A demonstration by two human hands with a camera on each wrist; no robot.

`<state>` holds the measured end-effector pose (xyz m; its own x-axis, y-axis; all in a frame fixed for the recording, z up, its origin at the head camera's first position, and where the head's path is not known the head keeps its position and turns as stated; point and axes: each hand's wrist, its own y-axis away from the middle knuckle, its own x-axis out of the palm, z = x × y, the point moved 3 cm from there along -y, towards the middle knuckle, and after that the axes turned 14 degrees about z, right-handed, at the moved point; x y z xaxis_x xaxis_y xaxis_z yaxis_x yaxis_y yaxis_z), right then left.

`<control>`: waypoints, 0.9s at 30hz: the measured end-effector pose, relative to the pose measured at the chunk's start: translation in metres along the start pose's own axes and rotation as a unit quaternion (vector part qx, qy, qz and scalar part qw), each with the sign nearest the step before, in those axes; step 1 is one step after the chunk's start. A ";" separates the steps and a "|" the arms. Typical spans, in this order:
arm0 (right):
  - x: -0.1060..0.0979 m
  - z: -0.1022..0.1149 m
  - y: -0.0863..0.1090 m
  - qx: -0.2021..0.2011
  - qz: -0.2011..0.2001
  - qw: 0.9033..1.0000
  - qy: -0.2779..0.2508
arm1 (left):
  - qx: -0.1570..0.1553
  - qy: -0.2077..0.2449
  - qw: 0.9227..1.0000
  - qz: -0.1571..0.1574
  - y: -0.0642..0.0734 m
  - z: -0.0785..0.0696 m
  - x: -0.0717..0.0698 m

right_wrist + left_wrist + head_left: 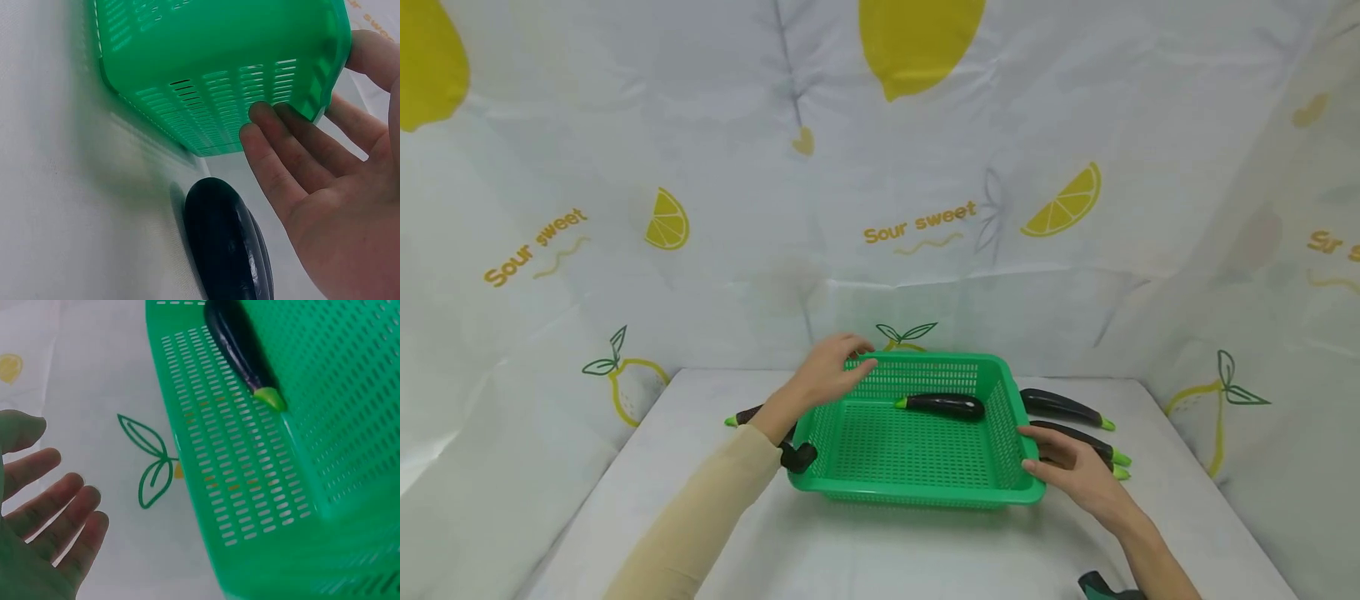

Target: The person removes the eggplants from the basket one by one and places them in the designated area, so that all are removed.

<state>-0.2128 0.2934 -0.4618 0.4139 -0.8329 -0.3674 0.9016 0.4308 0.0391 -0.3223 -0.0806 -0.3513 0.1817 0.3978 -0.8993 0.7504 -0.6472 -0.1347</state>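
A green plastic basket (pixel 917 493) with slotted walls stands in the middle of the white table. One dark eggplant (pixel 943 406) with a green tip lies inside, near the far wall. My right hand (pixel 1078 475) grips the basket's right rim, thumb on the rim and fingers below it against the outer wall (pixel 219 94). Over the basket's far left corner is my left hand (pixel 833 371). The left wrist view shows this hand's fingers (pixel 69 506) spread and apart from the basket wall.
Three eggplants (pixel 1063 407) lie on the table right of the basket, partly behind the right hand. Another eggplant (pixel 748 415) lies to the left, mostly hidden by the left arm. A white lemon-print sheet (pixel 737 250) hangs behind the table (pixel 647 500).
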 end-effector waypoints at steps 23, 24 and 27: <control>0.001 0.002 0.001 -0.002 0.010 1.000 -0.018 | -0.006 0.021 0.995 0.100 -0.078 -0.015 0.069; 0.001 0.002 0.001 -0.001 0.008 1.000 -0.021 | -0.009 0.024 0.994 0.105 -0.080 -0.014 0.073; 0.001 0.002 0.001 -0.006 0.010 1.000 -0.014 | -0.021 0.029 0.992 0.119 -0.086 -0.011 0.086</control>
<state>-0.2114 0.2927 -0.4603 0.4359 -0.8333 -0.3401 0.8913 0.4522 0.0344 -0.3646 0.0161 -0.4123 0.3925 0.2750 -0.8777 0.7076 -0.6999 0.0972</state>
